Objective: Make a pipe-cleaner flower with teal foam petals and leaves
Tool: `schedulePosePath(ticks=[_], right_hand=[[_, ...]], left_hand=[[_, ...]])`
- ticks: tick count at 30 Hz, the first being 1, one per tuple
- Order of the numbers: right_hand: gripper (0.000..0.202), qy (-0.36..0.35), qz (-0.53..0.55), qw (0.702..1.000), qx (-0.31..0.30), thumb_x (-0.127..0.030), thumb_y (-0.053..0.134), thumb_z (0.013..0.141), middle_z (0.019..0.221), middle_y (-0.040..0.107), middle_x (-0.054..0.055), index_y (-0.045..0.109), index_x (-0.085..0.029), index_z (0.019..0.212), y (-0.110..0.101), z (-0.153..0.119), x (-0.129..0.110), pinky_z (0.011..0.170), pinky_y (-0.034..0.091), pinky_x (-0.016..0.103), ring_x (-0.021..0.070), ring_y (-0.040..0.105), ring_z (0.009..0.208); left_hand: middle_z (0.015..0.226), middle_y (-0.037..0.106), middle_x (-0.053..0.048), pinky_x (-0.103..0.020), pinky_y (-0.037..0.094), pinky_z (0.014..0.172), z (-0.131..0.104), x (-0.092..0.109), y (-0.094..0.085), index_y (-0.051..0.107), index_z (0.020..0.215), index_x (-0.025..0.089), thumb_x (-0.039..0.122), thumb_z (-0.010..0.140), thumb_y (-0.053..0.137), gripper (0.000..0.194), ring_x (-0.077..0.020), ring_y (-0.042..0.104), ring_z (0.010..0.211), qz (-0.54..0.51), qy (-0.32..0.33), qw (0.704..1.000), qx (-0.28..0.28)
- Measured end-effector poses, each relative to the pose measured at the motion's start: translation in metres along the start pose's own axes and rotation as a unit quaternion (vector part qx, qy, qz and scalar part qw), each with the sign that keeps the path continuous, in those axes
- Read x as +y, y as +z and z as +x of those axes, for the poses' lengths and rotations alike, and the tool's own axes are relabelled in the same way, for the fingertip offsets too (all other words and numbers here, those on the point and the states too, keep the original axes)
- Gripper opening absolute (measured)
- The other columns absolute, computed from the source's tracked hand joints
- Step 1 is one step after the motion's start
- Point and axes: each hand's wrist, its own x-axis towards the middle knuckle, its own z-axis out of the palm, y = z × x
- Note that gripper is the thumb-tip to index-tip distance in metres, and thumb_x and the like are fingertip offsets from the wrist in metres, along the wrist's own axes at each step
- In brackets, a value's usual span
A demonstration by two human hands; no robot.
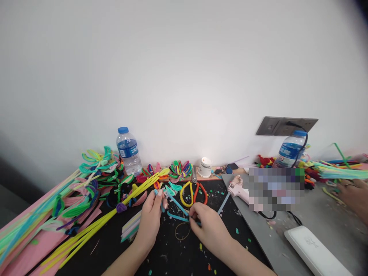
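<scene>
Blue pipe cleaners [178, 206] stretch between my two hands above the black work surface. At the left, my left hand [153, 209] pinches one end of them, near a teal looped piece. My right hand [205, 220] is closed on the other part, with thumb and fingertips pressed together. Another blue strip [224, 203] shows beyond my right hand. Just behind the hands lie scissors [194, 191] with one yellow and one red-orange handle. A thin ring-like loop [182, 231] lies below the blue strands. Beside my left wrist is a bundle of pastel pipe cleaners [130, 227].
Yellow pipe cleaners [106, 214] and finished pipe-cleaner shapes fill the left. Along the wall stand a water bottle [128, 151], a paper cup [204, 167] and another bottle [290, 148]. Right are a pink glue gun [240, 191], a white device [314, 249] and another person's hand [356, 197].
</scene>
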Motion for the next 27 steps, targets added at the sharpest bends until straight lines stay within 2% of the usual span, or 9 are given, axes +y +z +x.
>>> schedulePosePath(ticks=[4,7,10,17,27], right_hand=[[0.009,0.04,0.069,0.996,0.034,-0.015,0.04,0.083,0.07,0.058,0.0,0.048,-0.02,0.083,-0.003,0.004,0.005,0.057,0.037,0.022,0.0145,0.054,0.064],[0.009,0.033,0.121,0.99,0.057,-0.015,0.04,0.085,0.07,0.058,0.0,0.048,-0.02,0.086,-0.004,0.005,0.006,0.055,0.037,0.021,0.0131,0.054,0.061],[0.011,0.008,0.143,0.988,0.051,-0.012,0.041,0.083,0.066,0.056,-0.001,0.048,-0.02,0.083,-0.005,0.006,0.006,0.054,0.037,0.02,0.0118,0.052,0.058],[0.013,-0.025,0.131,0.99,0.039,-0.009,0.044,0.082,0.066,0.054,-0.002,0.05,-0.02,0.079,-0.005,0.006,0.005,0.056,0.036,0.019,0.011,0.052,0.06],[0.013,-0.026,0.109,0.993,0.044,-0.009,0.045,0.082,0.066,0.055,-0.002,0.051,-0.02,0.077,-0.008,0.007,0.005,0.056,0.036,0.019,0.0113,0.052,0.061]], left_hand=[[0.062,0.038,0.006,-0.02,0.033,0.05,0.002,-0.001,-0.002,0.051,0.073,0.018,0.046,0.077,0.055,0.029,-0.0082,0.031,0.053,-0.034,-0.012,0.999,-0.016],[0.069,0.042,0.004,-0.018,0.031,0.048,0.002,0.0,-0.002,0.057,0.091,0.018,0.046,0.076,0.057,0.032,-0.0069,0.032,0.054,-0.082,-0.047,0.995,-0.016],[0.073,0.046,0.003,-0.017,0.032,0.048,0.0,0.004,-0.002,0.057,0.102,0.019,0.048,0.077,0.054,0.039,-0.0055,0.032,0.052,-0.141,-0.084,0.986,-0.023],[0.062,0.041,0.004,-0.016,0.026,0.041,-0.002,0.011,-0.002,0.058,0.106,0.016,0.051,0.08,0.048,0.045,-0.0043,0.022,0.045,-0.188,-0.134,0.972,-0.047],[0.059,0.04,0.005,-0.015,0.021,0.041,0.001,0.011,-0.003,0.061,0.104,0.015,0.051,0.08,0.048,0.045,-0.0039,0.02,0.044,-0.183,-0.133,0.972,-0.056]])
